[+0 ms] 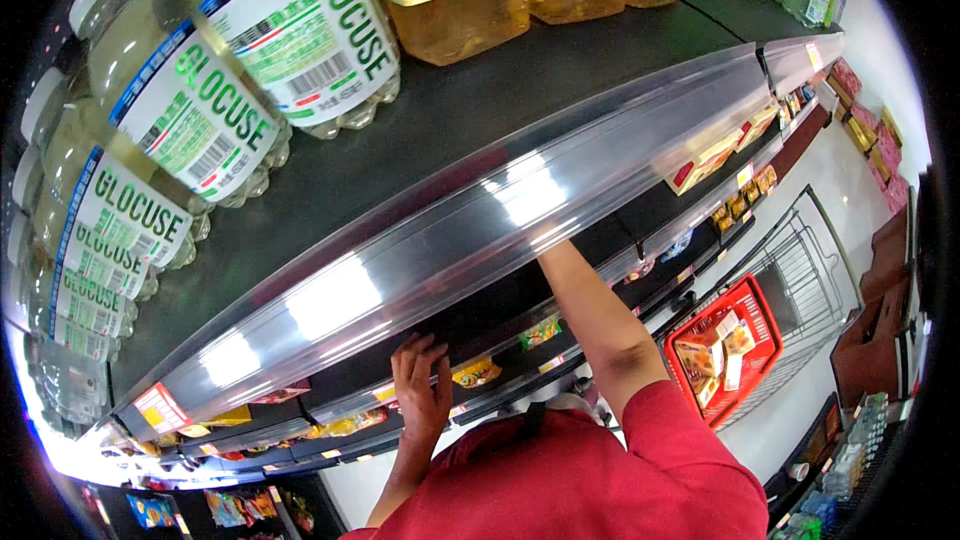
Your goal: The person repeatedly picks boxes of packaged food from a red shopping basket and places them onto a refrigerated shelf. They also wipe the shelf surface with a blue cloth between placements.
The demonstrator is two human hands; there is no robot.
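Note:
My left hand is raised in front of the shelving, below the top shelf's clear plastic front strip. Its fingers are apart and slightly curled, with nothing seen in them. Farther right, my right forearm reaches in beneath the top shelf. The right hand itself is hidden behind the strip and shelf. A yellow snack packet lies on a lower shelf just right of my left hand, and a green packet lies nearer the right forearm.
Glucose drink bottles and amber drink bottles stand on the black top shelf. Boxes sit on a shelf below. A red shopping basket holding packaged goods rests on a wire cart at right.

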